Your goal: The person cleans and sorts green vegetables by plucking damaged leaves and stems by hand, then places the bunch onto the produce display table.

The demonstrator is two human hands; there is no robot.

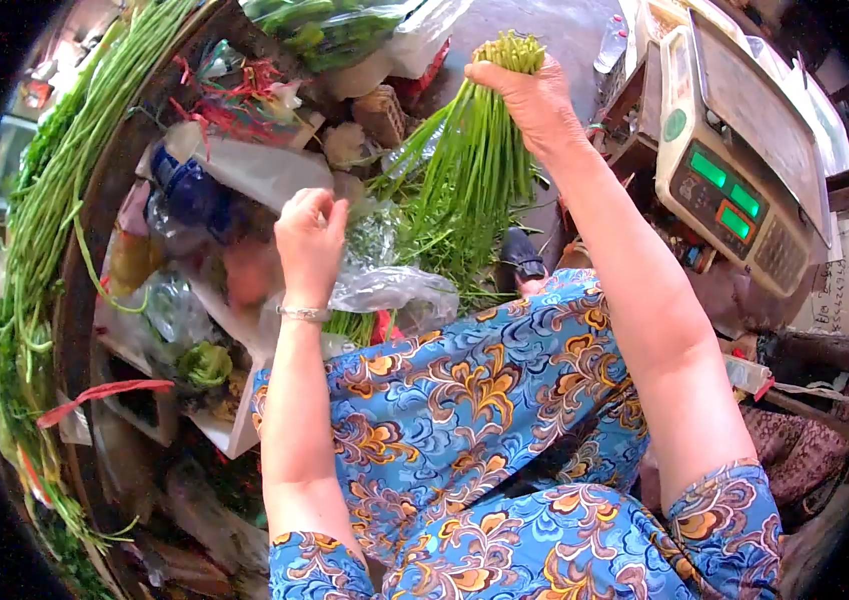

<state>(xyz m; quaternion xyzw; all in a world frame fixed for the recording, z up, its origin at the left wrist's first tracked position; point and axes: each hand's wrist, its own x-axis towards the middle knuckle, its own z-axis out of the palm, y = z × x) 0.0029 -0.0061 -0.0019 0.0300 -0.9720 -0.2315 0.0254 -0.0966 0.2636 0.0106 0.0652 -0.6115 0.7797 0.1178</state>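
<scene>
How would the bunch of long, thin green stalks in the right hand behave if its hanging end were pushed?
The green bunch would likely flop and splay, since its lower ends fan out loosely. Its top should move as one, clasped in the right hand.

The clothing is a bright blue print; large scrolling flowers and leaves cover it in orange, yellow, brown, white and darker blue, many with thin pale outlines; the top (534, 540) and the cloth over the lap (484, 400) share this pattern. The left sleeve (319, 570) and right sleeve (724, 530) are short, ending above the elbows; the cloth falls in soft folds. A narrow, silvery bracelet (302, 313) circles the wrist of the left hand (310, 240); a dark shoe (522, 255) shows beyond the lap, its details unclear.
</scene>
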